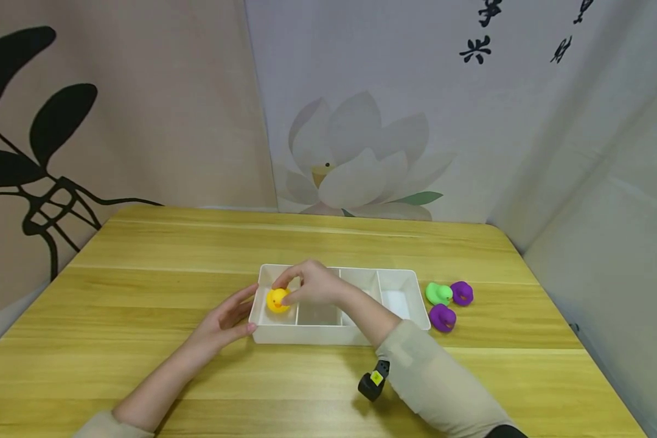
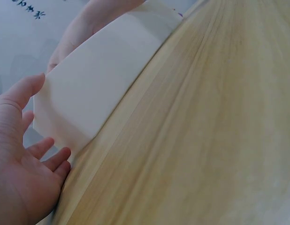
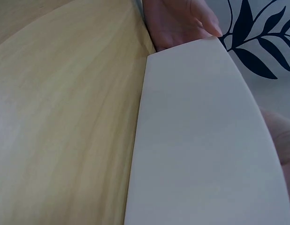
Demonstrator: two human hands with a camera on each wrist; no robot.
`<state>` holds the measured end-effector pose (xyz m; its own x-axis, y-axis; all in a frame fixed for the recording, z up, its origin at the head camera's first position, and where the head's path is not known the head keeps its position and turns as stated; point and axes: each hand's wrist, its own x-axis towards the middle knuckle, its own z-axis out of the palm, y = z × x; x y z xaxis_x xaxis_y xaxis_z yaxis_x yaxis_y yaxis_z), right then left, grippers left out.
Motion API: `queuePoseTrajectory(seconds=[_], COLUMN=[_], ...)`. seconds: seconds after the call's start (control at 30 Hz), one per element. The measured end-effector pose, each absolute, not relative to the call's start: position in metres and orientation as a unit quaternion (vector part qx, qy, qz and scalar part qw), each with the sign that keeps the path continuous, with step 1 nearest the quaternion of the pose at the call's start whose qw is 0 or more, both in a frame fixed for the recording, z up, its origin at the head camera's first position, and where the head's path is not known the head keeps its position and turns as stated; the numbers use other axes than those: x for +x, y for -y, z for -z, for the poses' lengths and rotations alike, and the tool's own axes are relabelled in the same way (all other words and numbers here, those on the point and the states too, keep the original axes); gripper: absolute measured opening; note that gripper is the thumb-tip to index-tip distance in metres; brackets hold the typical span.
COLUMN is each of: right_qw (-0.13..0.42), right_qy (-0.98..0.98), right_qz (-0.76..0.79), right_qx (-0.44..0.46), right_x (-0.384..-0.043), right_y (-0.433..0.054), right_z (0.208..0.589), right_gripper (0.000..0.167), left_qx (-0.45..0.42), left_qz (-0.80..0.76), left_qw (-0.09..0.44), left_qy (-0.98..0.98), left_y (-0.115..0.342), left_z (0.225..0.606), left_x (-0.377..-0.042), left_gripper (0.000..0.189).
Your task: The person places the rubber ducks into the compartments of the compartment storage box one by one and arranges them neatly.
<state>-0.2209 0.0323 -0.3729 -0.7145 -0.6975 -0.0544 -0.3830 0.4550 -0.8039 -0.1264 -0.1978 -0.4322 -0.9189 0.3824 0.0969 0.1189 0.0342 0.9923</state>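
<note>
A yellow rubber duck [image 1: 277,300] is in the leftmost compartment of a white divided box [image 1: 328,335]. My right hand [image 1: 313,284] reaches over the box from the right and pinches the duck between thumb and fingers. At the box's left end, my left hand [image 1: 227,319] rests against the outside with loosely extended fingers, its thumb by the front corner. The left wrist view shows that hand [image 2: 20,173] beside the box wall [image 2: 98,75]. In the right wrist view the box's front wall [image 3: 201,126] hides the duck and most of the right hand.
Right of the box, a green rubber duck [image 1: 438,294] sits near two purple ducks, one behind [image 1: 462,293] and one in front [image 1: 442,318]. All stand on a wooden table [image 1: 197,255]. Printed curtains [image 1: 186,103] hang behind the table. A black wrist camera [image 1: 373,382] hangs below the right sleeve.
</note>
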Motion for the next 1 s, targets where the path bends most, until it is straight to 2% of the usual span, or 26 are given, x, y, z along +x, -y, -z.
queuePoseTrajectory(seconds=[1.0], right_qw=[0.207], right_qy=[-0.872], right_qz=[0.333], right_qx=[-0.294], right_x=[-0.220], right_y=[-0.022], right_z=[0.369], right_gripper=[0.024], left_qx=[0.168], left_qz=[-0.665], left_qw=[0.103], left_qy=[-0.721], left_y=[0.197], left_z=[0.432], left_x=[-0.125], left_gripper=[0.067])
